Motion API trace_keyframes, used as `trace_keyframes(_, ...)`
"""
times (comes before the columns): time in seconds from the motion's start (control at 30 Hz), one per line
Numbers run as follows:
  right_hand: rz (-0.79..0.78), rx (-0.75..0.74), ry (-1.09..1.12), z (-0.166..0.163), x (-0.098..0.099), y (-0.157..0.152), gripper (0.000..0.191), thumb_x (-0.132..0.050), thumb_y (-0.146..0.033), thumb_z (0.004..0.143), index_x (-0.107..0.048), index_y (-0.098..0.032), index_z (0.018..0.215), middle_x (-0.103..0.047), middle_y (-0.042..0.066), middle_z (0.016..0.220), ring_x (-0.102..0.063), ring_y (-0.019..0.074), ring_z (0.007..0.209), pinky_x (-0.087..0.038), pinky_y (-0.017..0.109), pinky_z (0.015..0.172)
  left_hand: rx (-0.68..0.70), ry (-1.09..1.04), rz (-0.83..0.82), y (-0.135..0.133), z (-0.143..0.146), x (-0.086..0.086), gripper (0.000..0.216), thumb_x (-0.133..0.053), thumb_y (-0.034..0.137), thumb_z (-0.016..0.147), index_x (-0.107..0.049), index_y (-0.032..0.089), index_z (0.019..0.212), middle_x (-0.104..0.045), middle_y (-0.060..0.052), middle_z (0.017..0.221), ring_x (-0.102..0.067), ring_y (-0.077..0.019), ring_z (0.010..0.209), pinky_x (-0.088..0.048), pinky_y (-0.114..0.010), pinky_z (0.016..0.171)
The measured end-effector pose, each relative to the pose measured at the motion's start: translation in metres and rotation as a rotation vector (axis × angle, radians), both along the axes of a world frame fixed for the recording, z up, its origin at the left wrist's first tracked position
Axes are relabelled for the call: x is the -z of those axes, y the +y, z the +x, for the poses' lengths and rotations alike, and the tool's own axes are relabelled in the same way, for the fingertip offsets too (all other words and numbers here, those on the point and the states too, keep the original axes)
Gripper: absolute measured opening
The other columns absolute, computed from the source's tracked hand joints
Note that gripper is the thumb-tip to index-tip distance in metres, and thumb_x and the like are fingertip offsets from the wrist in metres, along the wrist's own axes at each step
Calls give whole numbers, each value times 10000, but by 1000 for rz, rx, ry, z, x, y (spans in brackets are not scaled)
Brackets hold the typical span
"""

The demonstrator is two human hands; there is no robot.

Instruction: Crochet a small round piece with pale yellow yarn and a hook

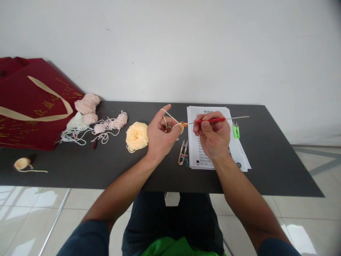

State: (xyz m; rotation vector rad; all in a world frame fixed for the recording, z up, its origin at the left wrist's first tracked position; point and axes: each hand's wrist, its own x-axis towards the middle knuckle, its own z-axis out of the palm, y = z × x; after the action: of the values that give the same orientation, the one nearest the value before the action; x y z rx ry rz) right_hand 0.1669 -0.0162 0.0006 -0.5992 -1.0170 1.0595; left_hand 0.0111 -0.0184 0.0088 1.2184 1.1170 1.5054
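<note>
Pale wall (170,53), dark tabletop (277,160), glossy floor tiles (314,224)

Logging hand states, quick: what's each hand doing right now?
Left hand: partly closed, holding pale yellow yarn.
Right hand: closed, holding the red-handled hook.

A dark grey tabletop (269,160) carries a ball of pale yellow yarn (136,137). Left of the ball lie a loose pale pink tangle (117,122), then white yarn (75,122) and pink skeins (86,105) against a maroon bag (34,106). Well left of it, nearer the front, sits a small cream piece (22,163). Right of it: metal snips (182,153), printed sheets (194,142), and farthest, green snips (236,131).
</note>
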Motion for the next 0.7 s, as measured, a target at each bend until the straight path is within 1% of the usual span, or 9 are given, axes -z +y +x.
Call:
trace_keyframes(0.1,21,28,-35,-1,2,-1,238,-857,-334,842,-644,-242,892,-753,-17,858,-675,96,601,-515,219,486,-12,10,8,0,0,0,630,-786,155,748,-623,196,1355,-719,57,725,-576,-81,560,-442,-222,541)
trace_keyframes(0.27,78,51,-54,-4,7,-3,153,-817,-286,884,-677,-248,931,-761,-5,902,-701,108,636,-542,242,517,-45,7,44,-1,1,2,608,-783,152,761,-633,201,1347,-701,55,718,-586,-92,580,-456,-228,552)
trace_keyframes(0.4,104,109,-66,-10,11,-5,148,-813,-312,888,-690,-252,945,-766,1,915,-718,120,646,-563,258,524,-78,12,56,-1,2,5,588,-796,161,764,-649,216,1331,-696,48,741,-608,-100,621,-482,-232,589)
trace_keyframes(0.6,129,167,-102,-18,17,-8,119,-783,-326,912,-701,-265,973,-783,9,951,-751,144,680,-638,307,577,-140,15,51,0,2,5,544,-803,165,763,-666,222,1286,-701,52,746,-592,-89,591,-471,-225,576)
trace_keyframes(0.7,146,189,-115,-23,17,-12,95,-783,-295,911,-724,-263,978,-796,16,960,-773,162,718,-670,334,620,-170,-8,58,0,2,3,521,-809,152,759,-674,217,1259,-702,56,742,-602,-84,592,-482,-222,589)
